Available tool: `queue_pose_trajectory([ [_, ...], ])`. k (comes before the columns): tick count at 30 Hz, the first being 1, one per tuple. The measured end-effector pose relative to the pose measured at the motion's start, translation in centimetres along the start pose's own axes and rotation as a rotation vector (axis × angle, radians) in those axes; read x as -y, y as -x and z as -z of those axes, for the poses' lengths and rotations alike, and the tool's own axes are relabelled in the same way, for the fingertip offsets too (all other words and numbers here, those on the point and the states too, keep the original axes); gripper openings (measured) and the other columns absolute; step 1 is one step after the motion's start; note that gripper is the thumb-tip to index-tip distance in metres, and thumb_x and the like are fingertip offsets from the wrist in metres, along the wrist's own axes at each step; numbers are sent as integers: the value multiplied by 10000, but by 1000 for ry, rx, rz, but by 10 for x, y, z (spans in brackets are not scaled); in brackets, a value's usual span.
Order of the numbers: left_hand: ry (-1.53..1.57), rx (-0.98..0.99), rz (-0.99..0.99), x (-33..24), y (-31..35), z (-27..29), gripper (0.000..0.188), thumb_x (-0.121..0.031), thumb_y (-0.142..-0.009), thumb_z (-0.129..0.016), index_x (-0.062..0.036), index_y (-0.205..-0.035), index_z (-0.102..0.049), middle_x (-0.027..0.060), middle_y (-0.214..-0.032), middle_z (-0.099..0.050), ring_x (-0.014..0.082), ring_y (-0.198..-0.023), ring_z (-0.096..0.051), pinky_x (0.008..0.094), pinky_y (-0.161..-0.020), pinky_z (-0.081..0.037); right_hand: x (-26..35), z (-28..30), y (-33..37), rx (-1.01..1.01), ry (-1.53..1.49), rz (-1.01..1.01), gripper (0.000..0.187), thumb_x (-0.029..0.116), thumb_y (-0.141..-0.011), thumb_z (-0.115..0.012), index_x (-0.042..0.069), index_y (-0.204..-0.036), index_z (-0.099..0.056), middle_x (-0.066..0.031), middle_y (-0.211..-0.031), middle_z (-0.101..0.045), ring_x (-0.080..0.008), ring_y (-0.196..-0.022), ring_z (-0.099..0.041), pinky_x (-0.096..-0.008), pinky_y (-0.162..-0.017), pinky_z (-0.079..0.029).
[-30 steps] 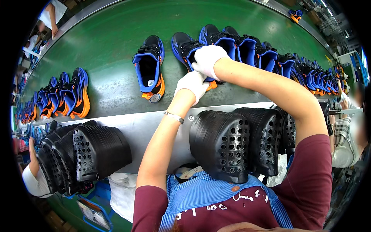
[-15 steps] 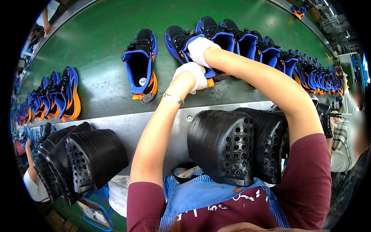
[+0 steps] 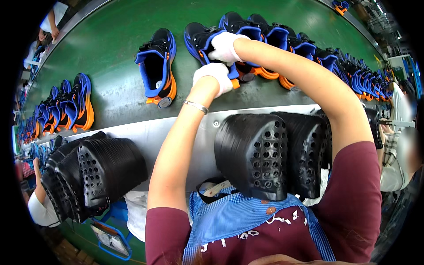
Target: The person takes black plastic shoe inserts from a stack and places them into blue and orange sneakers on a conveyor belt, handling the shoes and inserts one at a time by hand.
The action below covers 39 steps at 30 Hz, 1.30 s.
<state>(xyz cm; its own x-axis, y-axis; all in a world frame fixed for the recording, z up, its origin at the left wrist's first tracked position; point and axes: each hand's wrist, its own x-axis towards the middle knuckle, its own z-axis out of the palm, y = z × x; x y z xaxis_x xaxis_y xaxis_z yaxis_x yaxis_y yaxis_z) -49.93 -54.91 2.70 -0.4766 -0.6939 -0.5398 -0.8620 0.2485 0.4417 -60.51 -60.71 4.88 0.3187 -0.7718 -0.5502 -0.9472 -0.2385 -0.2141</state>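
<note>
Both my hands wear white gloves and work on one black sneaker point(image 3: 197, 40) with blue lining and an orange heel tab, lying on the green belt. My left hand point(image 3: 213, 76) is closed at its heel end, and the orange tab sticks out beside the fingers. At the collar, my right hand point(image 3: 226, 47) is closed with its fingertips by the opening; the glove covers much of the shoe's inside. To the left stands a single matching sneaker point(image 3: 155, 66), toe away from me, with a round white sticker on its insole.
A row of sneakers point(image 3: 277, 37) runs off to the right, and another group point(image 3: 79, 104) stands at the left. Along the near metal ledge point(image 3: 176, 119) sit stacks of black perforated plastic forms point(image 3: 251, 154), point(image 3: 112, 170). Other people work at both sides.
The view has shifted slightly, so the belt and shoes sit a little higher in the picture. Both hands stay on the same sneaker, with little movement against it.
</note>
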Motion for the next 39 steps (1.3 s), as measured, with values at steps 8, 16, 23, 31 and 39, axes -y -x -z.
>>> queue_pose_trajectory([
  [8, -18, -195, 46, 35, 34, -8, 507, -533, -829, -626, -89, -1056, -716, 190, -1090, -694, 361, -1025, -662, 428, -881, -523, 51, 37, 207, -161, 186, 246, 327, 335, -900, -596, 29, -999, -657, -173, -902, -675, -351, -863, -656, -422, -761, -515],
  [16, 21, -733, -71, 61, 96, -45, 584, -242, -830, -719, -117, -1370, -538, 171, -1357, -522, 346, -1171, -571, 392, -991, -475, 13, -22, 369, -650, 19, 95, 300, 294, -865, -673, 68, -1063, -668, -108, -922, -682, -289, -870, -666, -390, -739, -526],
  [23, 322, -920, -260, 13, 145, -98, 454, -149, -908, -657, -83, -1348, -566, 151, -1247, -546, 173, -933, -638, 284, -779, -562, 51, -65, 380, -731, 36, 306, 470, 340, -655, -807, 87, -1020, -655, -54, -980, -657, -257, -990, -608, -428, -945, -452],
  [31, 554, -646, -254, 30, 144, -160, 388, -205, -1003, -513, -28, -1346, -552, 196, -1240, -594, 275, -1091, -622, 351, -945, -489, 57, -77, 367, -658, 128, 286, 436, 364, -635, -815, 70, -886, -613, -55, -864, -614, -237, -941, -605, -427, -1050, -404],
  [39, 705, -561, -202, 29, 150, -209, 503, -305, -1046, -264, 10, -1351, -512, 256, -1246, -588, 376, -1172, -561, 404, -1027, -424, 40, -79, 372, -665, 96, 367, 457, 409, -624, -804, 57, -847, -617, -69, -826, -626, -247, -906, -608, -435, -1074, -390],
])
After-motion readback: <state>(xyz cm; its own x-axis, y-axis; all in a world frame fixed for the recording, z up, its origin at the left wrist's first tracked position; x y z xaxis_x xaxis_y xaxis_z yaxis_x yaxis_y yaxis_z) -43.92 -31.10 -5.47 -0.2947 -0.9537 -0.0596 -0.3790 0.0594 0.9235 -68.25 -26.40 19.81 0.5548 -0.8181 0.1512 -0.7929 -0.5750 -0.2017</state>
